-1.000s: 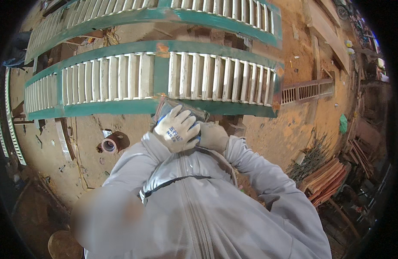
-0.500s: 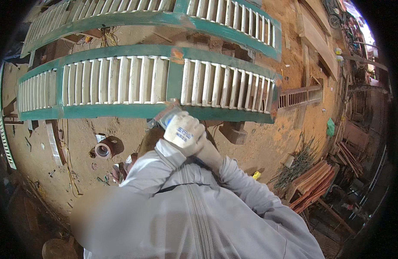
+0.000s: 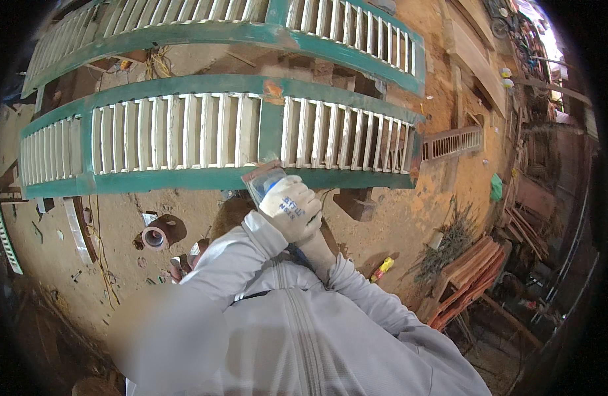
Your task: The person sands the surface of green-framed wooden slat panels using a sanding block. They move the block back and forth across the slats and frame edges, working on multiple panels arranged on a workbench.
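My left hand (image 3: 289,208), in a white work glove with blue print, is closed round a flat hand tool (image 3: 263,183) with a blue grip and a wide plate with a brownish edge. Its exact kind is unclear. The tool's far edge lies on the near rail of a green louvred shutter (image 3: 185,179), by the upright (image 3: 271,135) between two slat sections. Bare wood shows along the rail edges and in an orange-brown patch. My right hand (image 3: 316,239) lies directly beneath and behind the left, its fingers hidden.
A second green shutter (image 3: 251,39) lies beyond, raised off the dirt floor. A wooden block (image 3: 356,203) stands under the nearer one. A brown tape roll (image 3: 156,237) and cords are at left; a yellow item (image 3: 382,269), a twig heap (image 3: 452,234) and stacked boards (image 3: 472,280) at right.
The view has shifted slightly, so the shutters sit a little lower and the yellow item shows more fully. Against the shutter's upright, the tool has turned a little and stays at the near rail.
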